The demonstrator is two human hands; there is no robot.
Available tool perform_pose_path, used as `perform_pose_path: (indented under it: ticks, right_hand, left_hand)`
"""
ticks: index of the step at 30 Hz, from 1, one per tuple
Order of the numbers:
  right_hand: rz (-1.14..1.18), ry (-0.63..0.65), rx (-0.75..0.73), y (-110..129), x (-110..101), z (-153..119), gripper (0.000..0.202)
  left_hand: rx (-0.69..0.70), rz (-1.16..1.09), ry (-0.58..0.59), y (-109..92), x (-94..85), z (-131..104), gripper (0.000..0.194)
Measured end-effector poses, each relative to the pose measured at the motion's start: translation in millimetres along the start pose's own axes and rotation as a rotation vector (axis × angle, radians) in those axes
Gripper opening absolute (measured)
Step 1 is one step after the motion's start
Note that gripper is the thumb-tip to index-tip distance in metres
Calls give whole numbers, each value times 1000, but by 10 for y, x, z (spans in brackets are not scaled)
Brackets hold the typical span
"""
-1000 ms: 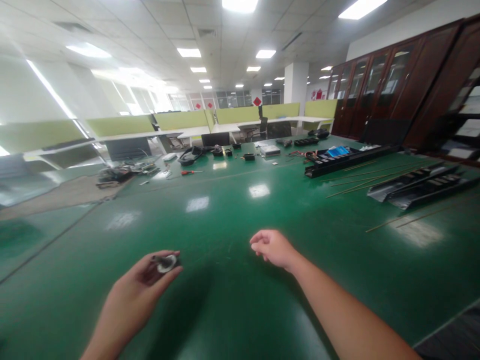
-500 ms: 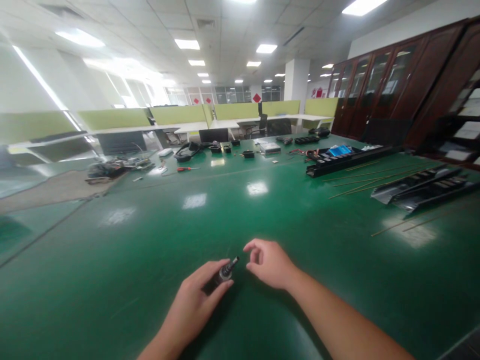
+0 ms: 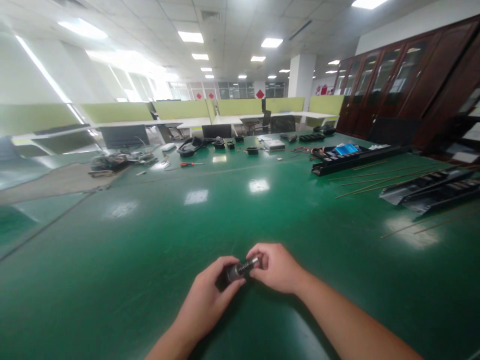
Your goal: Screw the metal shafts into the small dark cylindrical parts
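Note:
A small dark cylindrical device (image 3: pixel 235 272) with a ribbed or spring-like neck and a bright metal tip lies in the grip of my left hand (image 3: pixel 212 290), thumb on one side and fingers on the other. The tip points right, toward my right hand (image 3: pixel 277 267). My right hand curls round that tip, its thumb and forefinger at the metal end. Both hands are just above the green table (image 3: pixel 168 220), near its front edge. The back end of the device is hidden in my left palm.
Far back on the table are an orange screwdriver (image 3: pixel 190 164), a white box (image 3: pixel 273 145) and small black parts. Black channels (image 3: pixel 352 160) and thin rods (image 3: pixel 360 190) lie at the right. A brown cloth (image 3: pixel 48 180) and a cluttered pile (image 3: pixel 116 162) are at the left.
My left hand has moved a little right with the device, whose tip now points more to the right. My right hand has closed in on the tip.

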State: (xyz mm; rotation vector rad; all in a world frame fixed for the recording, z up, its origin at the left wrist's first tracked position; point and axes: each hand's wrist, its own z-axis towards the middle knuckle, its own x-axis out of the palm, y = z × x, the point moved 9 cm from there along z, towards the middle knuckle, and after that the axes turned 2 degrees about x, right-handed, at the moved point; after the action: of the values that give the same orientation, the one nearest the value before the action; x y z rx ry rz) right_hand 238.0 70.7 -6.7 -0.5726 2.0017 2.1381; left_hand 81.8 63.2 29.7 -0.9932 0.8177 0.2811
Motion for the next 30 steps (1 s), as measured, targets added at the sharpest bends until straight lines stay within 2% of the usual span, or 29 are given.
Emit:
perform_pose_path:
  ticks: [8, 16, 22, 30]
  right_hand:
    - [-4, -2, -39, 20, 1, -23, 27]
    - [-2, 9, -70, 45, 7, -28, 21]
    - [74, 25, -93, 71, 34, -35, 26]
    - [21, 3, -126, 155, 14, -55, 14]
  left_hand:
    - [69, -45, 19, -40, 46, -13, 26]
    - [72, -60, 26, -10, 61, -17, 27]
    - [88, -76, 59, -50, 92, -4, 26]
    - [85, -53, 33, -9, 84, -18, 28]
